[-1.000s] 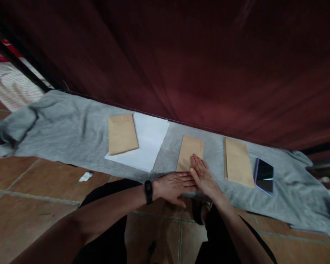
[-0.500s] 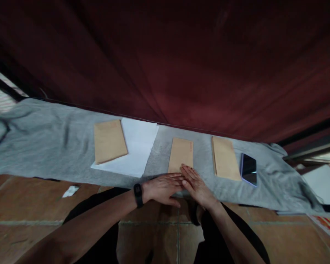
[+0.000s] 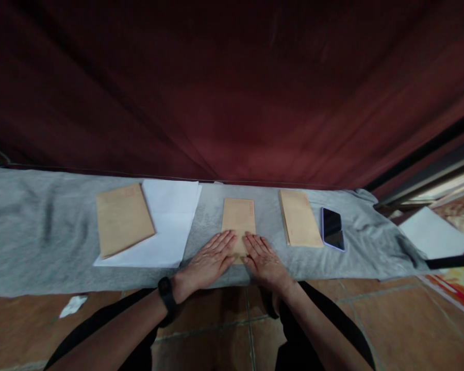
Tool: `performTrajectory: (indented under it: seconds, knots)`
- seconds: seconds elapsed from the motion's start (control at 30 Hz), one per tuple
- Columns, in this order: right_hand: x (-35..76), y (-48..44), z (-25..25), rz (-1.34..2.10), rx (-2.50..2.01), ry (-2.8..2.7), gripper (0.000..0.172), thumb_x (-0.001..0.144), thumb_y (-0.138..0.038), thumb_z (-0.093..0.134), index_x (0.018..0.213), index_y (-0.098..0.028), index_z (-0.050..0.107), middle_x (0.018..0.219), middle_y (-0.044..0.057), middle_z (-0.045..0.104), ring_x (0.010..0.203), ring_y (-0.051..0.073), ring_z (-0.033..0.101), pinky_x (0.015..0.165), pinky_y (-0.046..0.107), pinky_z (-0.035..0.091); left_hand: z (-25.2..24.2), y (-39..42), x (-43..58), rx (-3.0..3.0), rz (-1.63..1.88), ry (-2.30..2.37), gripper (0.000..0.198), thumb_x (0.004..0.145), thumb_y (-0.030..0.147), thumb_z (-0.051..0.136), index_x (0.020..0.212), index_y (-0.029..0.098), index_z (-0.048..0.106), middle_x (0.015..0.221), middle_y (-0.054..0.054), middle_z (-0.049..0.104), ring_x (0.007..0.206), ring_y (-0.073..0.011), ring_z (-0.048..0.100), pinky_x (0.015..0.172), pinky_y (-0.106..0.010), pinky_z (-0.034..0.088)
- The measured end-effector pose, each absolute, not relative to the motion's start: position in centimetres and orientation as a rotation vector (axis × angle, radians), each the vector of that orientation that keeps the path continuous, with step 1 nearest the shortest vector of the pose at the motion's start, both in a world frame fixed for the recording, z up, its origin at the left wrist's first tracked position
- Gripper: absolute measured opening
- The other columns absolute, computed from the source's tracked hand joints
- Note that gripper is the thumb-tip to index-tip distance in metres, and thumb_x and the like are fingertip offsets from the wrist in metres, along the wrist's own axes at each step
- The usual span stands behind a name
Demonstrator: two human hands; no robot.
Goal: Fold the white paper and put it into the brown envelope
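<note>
A brown paper envelope (image 3: 238, 214) with small red print near its upper right corner lies flat on the grey cloth in front of me. My left hand (image 3: 211, 259) rests palm down over its lower left edge, fingers stretched out. On the opposite side, my right hand (image 3: 266, 262) lies flat with its fingertips on the lower right part of the envelope. Neither hand grips anything. Between the hands a strip of the brown paper shows; the palms hide the lower corners.
To the left, a stack of brown envelopes (image 3: 124, 220) overlaps white paper sheets (image 3: 169, 221). Another envelope stack (image 3: 300, 218) lies to the right, beside a phone (image 3: 333, 230). The grey cloth (image 3: 54, 232) covers a narrow surface, with a dark red curtain-like sheet (image 3: 232, 103) behind.
My hands have moved apart, from nearly overlapping at the envelope's lower end to lying on its two sides. The view has shifted, turning slightly.
</note>
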State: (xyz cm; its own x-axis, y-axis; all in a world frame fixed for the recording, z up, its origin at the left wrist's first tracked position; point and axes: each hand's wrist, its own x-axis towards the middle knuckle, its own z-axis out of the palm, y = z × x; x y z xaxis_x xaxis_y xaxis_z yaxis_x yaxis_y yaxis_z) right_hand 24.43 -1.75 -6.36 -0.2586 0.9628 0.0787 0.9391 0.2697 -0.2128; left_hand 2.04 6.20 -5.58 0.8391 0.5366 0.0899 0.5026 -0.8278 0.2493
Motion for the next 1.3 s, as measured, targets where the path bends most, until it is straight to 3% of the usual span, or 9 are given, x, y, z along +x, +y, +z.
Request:
performTrajectory:
  seconds: [0.2,0.3,0.47,0.63,0.83,1.0,1.3]
  knots:
    - [24.3,-1.8,-6.0,0.281,-1.790,-2.282,0.057,0.104,-0.037,0.038,0.155,-0.014,0.032,0.162,0.011,0.029,0.149,0.026,0.030,0.123,0.048,0.023,-6.0,7.3,2.9,2.806,0.271,0.940,0.058,0.106,0.044,0.027,0.154,0.013,0.032,0.162,-0.012,0.030,0.152,-0.0224,0.022,0.125,-0.044,0.015]
    - [24.9,-1.2,-5.4,0.417,-1.702,-2.242,0.051,0.103,-0.036,0.041,0.151,-0.018,0.041,0.158,0.009,0.038,0.145,0.024,0.037,0.122,0.048,0.025,-6.0,8.4,3.7,2.779,0.317,0.900,0.057,0.106,0.044,0.028,0.154,0.014,0.034,0.161,-0.011,0.034,0.150,-0.0211,0.027,0.125,-0.042,0.020]
    - [25.9,0.2,-4.2,0.558,-1.594,-2.066,0.029,0.100,-0.023,0.047,0.121,-0.024,0.066,0.130,0.005,0.066,0.120,0.019,0.060,0.107,0.037,0.044,-6.0,10.8,4.9,2.767,0.418,0.820,0.056,0.106,0.044,0.027,0.156,0.019,0.031,0.161,-0.007,0.035,0.149,-0.0189,0.029,0.124,-0.039,0.023]
    - [25.9,0.9,-3.9,0.559,-1.572,-2.088,0.017,0.093,-0.014,0.056,0.097,-0.023,0.069,0.105,0.003,0.067,0.103,0.017,0.062,0.096,0.030,0.047,-6.3,14.7,7.6,2.791,0.408,0.856,0.057,0.105,0.044,0.024,0.155,0.016,0.032,0.161,-0.009,0.033,0.151,-0.0193,0.025,0.124,-0.040,0.024]
    - [26.2,1.2,-4.0,0.594,-1.558,-2.133,0.010,0.090,-0.014,0.061,0.096,-0.021,0.067,0.105,0.003,0.066,0.101,0.017,0.060,0.095,0.030,0.044,-6.7,18.6,12.7,2.822,0.242,0.893,0.058,0.104,0.041,0.026,0.152,0.012,0.037,0.160,-0.011,0.036,0.150,-0.0204,0.028,0.124,-0.040,0.021]
    - [26.7,1.3,-3.8,0.631,-1.536,-2.131,0.015,0.090,-0.015,0.060,0.101,-0.021,0.067,0.109,0.004,0.066,0.105,0.017,0.061,0.097,0.030,0.044,-7.2,18.6,13.4,2.871,0.227,0.832,0.057,0.105,0.043,0.022,0.154,0.017,0.036,0.161,-0.007,0.034,0.151,-0.0188,0.024,0.125,-0.041,0.015]
    - [27.5,1.7,-3.2,0.809,-1.416,-2.068,0.022,0.085,-0.012,0.061,0.101,-0.021,0.072,0.107,0.004,0.070,0.105,0.018,0.063,0.095,0.029,0.047,-6.8,16.5,12.2,2.877,0.203,0.714,0.059,0.105,0.044,0.021,0.155,0.014,0.033,0.162,-0.009,0.032,0.151,-0.0171,0.023,0.124,-0.036,0.016]
